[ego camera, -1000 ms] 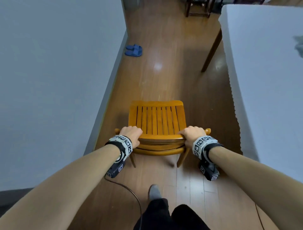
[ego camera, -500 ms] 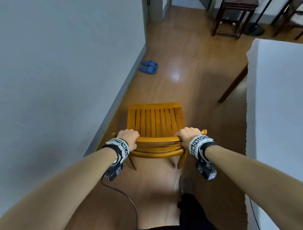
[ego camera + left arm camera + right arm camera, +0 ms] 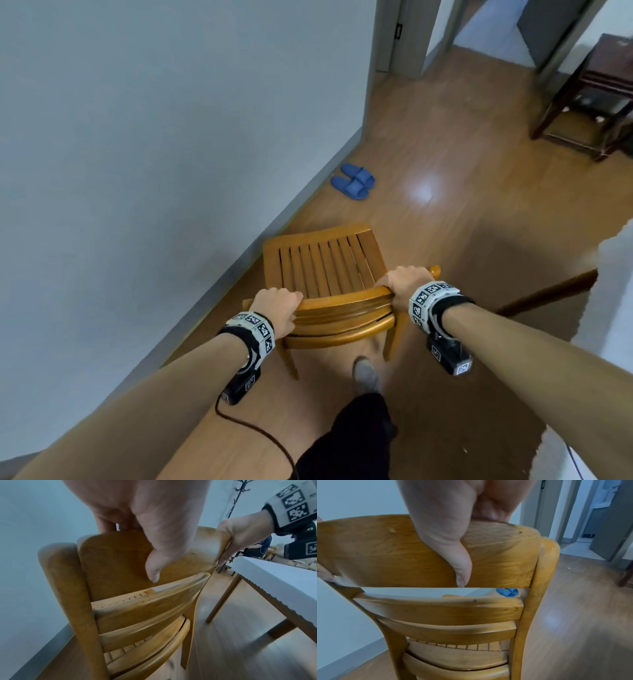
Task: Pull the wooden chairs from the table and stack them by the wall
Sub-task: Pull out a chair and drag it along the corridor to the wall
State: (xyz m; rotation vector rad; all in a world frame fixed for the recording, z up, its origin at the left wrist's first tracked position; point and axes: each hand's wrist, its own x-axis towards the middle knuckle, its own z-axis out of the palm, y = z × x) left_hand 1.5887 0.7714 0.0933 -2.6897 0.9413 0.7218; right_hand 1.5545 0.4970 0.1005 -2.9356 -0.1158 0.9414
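Note:
A yellow-brown wooden chair point(image 3: 323, 267) with a slatted seat stands on the wood floor close to the grey wall point(image 3: 154, 137) on the left. Both hands grip the top rail of its backrest point(image 3: 342, 301). My left hand point(image 3: 279, 306) holds the rail's left end; in the left wrist view its thumb point(image 3: 154, 566) lies down the back of the rail point(image 3: 111, 563). My right hand point(image 3: 402, 282) holds the right end, thumb point(image 3: 458, 566) pressed on the rail point(image 3: 385, 555). The table point(image 3: 613, 308) with its white cover is at the right edge.
A pair of blue slippers point(image 3: 354, 181) lies by the wall ahead of the chair. A dark wooden stool point(image 3: 592, 99) stands far right near an open doorway point(image 3: 486, 31). A table leg point(image 3: 544, 293) slants out at right. My foot point(image 3: 366, 375) is just behind the chair.
The chair has swung left toward the wall, its seat now angled. I have stepped forward, and the table has slid out to the right edge of view.

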